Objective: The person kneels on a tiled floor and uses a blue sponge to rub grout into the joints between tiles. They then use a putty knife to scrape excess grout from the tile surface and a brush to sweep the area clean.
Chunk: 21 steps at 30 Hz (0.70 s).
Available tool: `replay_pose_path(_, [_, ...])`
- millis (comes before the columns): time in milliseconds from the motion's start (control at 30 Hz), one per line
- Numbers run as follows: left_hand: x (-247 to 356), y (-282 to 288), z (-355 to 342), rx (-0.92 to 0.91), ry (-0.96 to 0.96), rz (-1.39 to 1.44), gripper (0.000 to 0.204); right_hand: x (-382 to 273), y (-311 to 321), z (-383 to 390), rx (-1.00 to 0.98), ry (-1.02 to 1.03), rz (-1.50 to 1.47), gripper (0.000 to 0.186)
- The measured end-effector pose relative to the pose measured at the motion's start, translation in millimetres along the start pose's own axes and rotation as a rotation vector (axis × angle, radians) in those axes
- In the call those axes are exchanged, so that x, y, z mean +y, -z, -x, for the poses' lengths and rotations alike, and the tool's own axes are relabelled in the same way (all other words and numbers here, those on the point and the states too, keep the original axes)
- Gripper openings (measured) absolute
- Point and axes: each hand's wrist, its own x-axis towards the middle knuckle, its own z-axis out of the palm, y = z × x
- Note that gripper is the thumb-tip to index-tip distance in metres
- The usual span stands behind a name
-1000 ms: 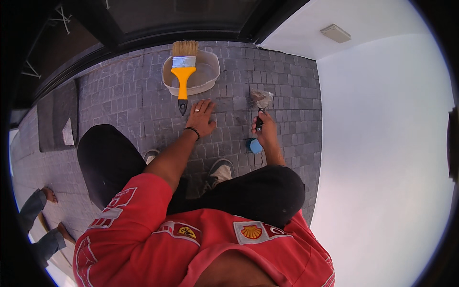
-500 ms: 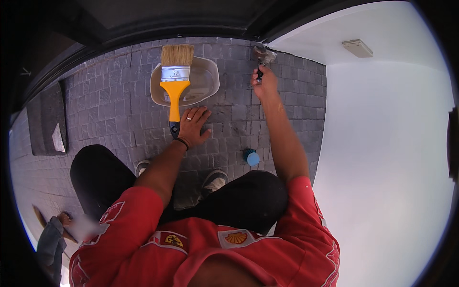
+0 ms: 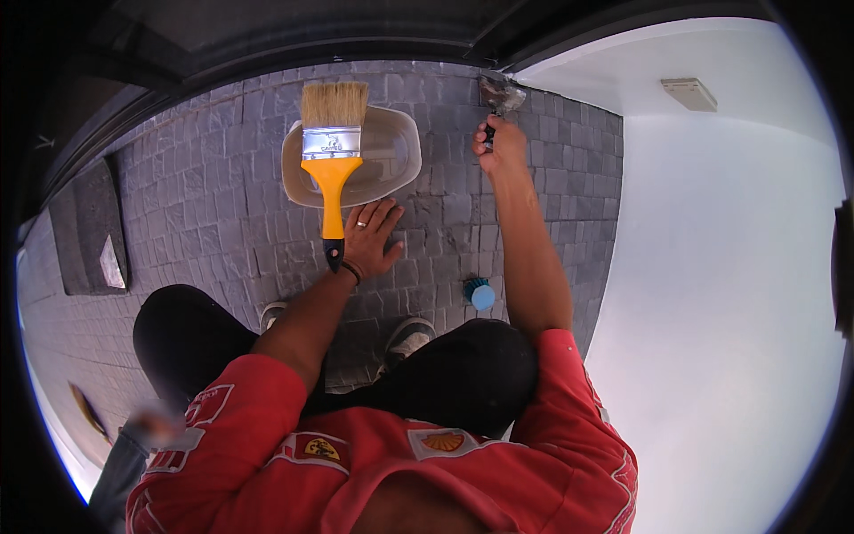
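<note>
My left hand (image 3: 372, 237) lies flat on the grey block-patterned floor with its fingers spread, holding nothing. Close to its fingertips is a translucent oval tub (image 3: 405, 169) that appears to hold some liquid. A wide paintbrush (image 3: 331, 182) with a yellow handle and pale bristles lies across the tub, bristles away from me; its black handle end is beside my left wrist. Farther out on the right, my right hand (image 3: 501, 142) is closed around the black handle of a scraper (image 3: 503, 93). Its broad, smeared blade is at the floor near the wall corner.
A small blue-topped round object (image 3: 481, 295) is on the floor near my right knee. The white wall (image 3: 703, 267) rises on the right, and a dark frame (image 3: 329, 46) borders the far side. A dark mat (image 3: 89, 236) lies left. Another person's grey-clad limb (image 3: 124, 472) shows lower left.
The whole view has shifted slightly. My right hand stays at the corner with the scraper, and my left hand still rests on the floor. At lower left, the other person's limb has moved.
</note>
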Motion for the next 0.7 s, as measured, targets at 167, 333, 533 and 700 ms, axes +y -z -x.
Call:
replay_pose_path(167, [-1, 0, 1, 0.002, -0.010, 0.014, 0.068, -2, 3, 0, -0.025, 0.026, -0.003, 0.006])
replay_pose_path(333, [-1, 0, 0, 0.037, -0.015, 0.023, 0.068, -3, 4, 0, -0.011, 0.035, -0.028, 0.005])
replay_pose_path(533, [1, 3, 0, 0.035, -0.003, -0.004, 0.067, -2, 3, -5, -0.006, 0.012, -0.016, 0.005])
replay_pose_path(700, [-1, 4, -2, 0.027, -0.003, 0.000, 0.068, 8, 1, -5, -0.070, 0.075, -0.025, 0.005])
